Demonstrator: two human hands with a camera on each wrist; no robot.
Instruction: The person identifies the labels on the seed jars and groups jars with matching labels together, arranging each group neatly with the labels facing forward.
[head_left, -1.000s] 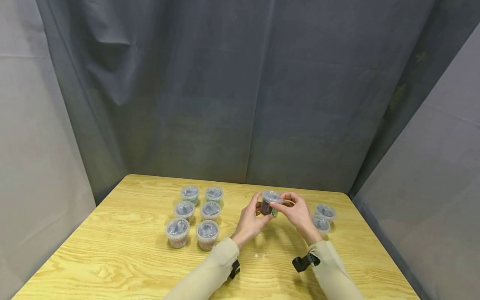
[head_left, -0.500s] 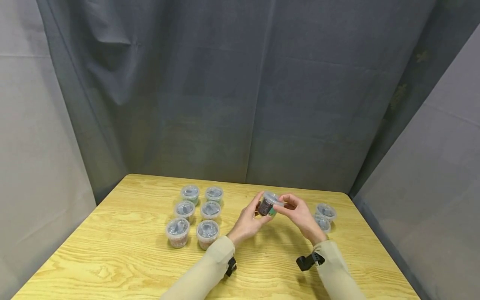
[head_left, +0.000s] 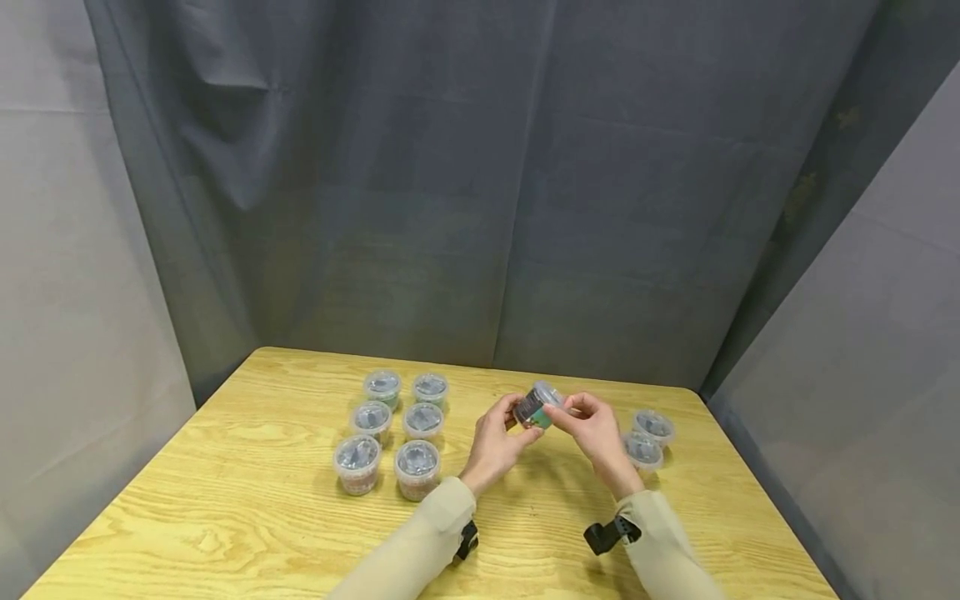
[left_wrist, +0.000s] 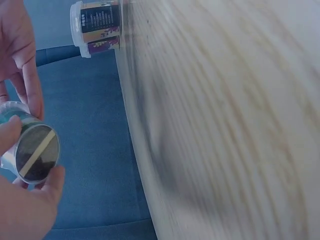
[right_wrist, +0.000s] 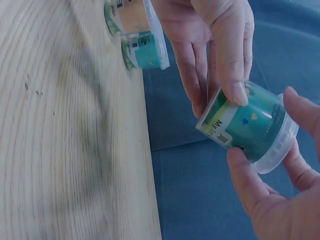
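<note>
A small clear plastic tub (head_left: 537, 407) with a teal and dark label is held tilted above the table, its translucent lid (right_wrist: 278, 150) still on. My left hand (head_left: 495, 444) grips the tub's lower body with thumb and fingers. On the lid end, my right hand (head_left: 597, 429) pinches the tub between thumb and fingers. The left wrist view shows the tub's round dark base (left_wrist: 37, 153), crossed by a pale strip. In the right wrist view, the teal label (right_wrist: 250, 122) faces the camera, with some print partly covered by fingers.
Several lidded tubs (head_left: 417, 468) stand in two columns on the wooden table (head_left: 247, 500), left of my hands. Two more tubs (head_left: 643, 450) stand beyond my right wrist. A grey curtain (head_left: 420, 208) hangs behind the table.
The tub has gone from nearly upright to tilted, its lid leaning right and more of its label in sight. Both hands stay on it and have shifted only slightly.
</note>
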